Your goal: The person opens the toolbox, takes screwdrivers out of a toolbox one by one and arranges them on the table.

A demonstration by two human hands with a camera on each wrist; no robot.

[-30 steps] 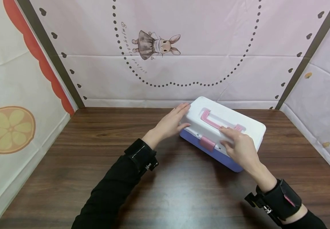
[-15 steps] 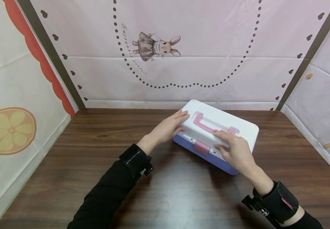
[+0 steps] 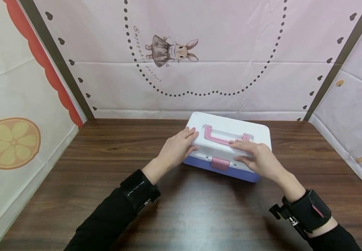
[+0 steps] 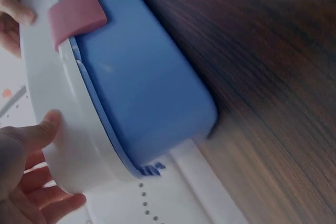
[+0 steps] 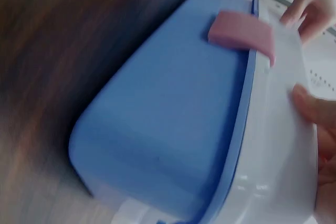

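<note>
A storage box [image 3: 196,120] with a white lid and a blue-violet base rests on the table, its long side slightly askew. The lid carries a folded pink handle [image 3: 213,139], and a pink latch [image 3: 220,164] overlaps the seam in front. At the left end of the lid lies my left hand [image 3: 176,148], fingers extended along the end, thumb at the front corner. My right hand [image 3: 262,158] rests on the right part of the lid, fingertips by the handle, thumb against the front face. Both wrist views show the latch down over the seam and the lid closed.
The dark wood table [image 3: 112,146] runs back to a pale printed cloth wall [image 3: 225,42]. Similar cloth walls [image 3: 356,115] stand at both sides. The box is close to the back wall.
The box has slid left and turned, so its front now faces me more squarely. Left hand moved left and slightly down with it; right hand stayed on the lid, shifting little.
</note>
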